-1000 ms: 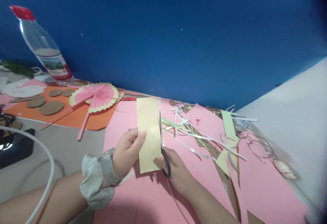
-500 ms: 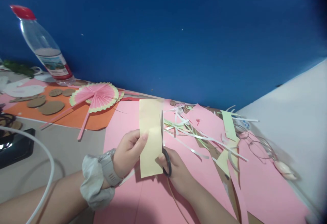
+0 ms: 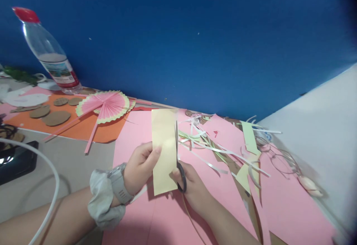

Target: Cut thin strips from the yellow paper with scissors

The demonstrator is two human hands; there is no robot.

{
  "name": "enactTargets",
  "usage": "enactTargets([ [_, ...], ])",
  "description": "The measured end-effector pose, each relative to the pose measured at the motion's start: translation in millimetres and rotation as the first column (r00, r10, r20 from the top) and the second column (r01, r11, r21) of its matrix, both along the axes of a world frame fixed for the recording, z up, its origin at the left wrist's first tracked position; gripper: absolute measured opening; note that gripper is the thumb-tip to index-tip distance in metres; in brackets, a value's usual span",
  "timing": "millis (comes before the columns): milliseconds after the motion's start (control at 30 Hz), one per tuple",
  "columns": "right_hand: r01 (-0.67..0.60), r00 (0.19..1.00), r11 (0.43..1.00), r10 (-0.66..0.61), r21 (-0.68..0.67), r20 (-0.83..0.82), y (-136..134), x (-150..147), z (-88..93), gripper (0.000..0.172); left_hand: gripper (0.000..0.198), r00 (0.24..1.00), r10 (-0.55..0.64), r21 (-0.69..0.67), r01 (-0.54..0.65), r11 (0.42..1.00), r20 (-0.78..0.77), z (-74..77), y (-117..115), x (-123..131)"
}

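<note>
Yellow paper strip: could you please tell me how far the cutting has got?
Done: a pleated fan and many cut slivers lie on the pink sheet. In hand: the left hand holds the yellow strip; the right hand runs scissors along its edge. Left: most of the strip is uncut.

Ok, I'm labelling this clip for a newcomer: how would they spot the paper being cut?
Start at the big pink sheet below the blue wall. Above it, the left hand holds a pale yellow strip, scissors along its right edge. It is the only paper lifted upright.
</note>
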State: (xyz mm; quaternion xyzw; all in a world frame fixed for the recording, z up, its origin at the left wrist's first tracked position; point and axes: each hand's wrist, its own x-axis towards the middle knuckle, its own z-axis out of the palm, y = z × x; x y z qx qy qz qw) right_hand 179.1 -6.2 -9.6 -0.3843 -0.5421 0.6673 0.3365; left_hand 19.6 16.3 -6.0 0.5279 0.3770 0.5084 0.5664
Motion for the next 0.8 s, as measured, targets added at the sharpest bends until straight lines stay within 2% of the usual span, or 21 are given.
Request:
enactTargets([
  [367, -0.032, 0.999, 0.999, 0.032, 0.009, -0.024, 0.5, -0.2, -0.3, 0.042, 0.038, 1.0, -0.016, -0.013, 0.016, 1.0, 0.022, -4.0, -0.4, 0.6],
  [800, -0.007, 1.0, 1.0, 0.007, -0.002, -0.018, 0.4, -0.7, -2.8, 0.041, 0.038, 0.999, -0.012, -0.027, 0.013, 1.0, 0.033, -5.2, -1.2, 0.1],
])
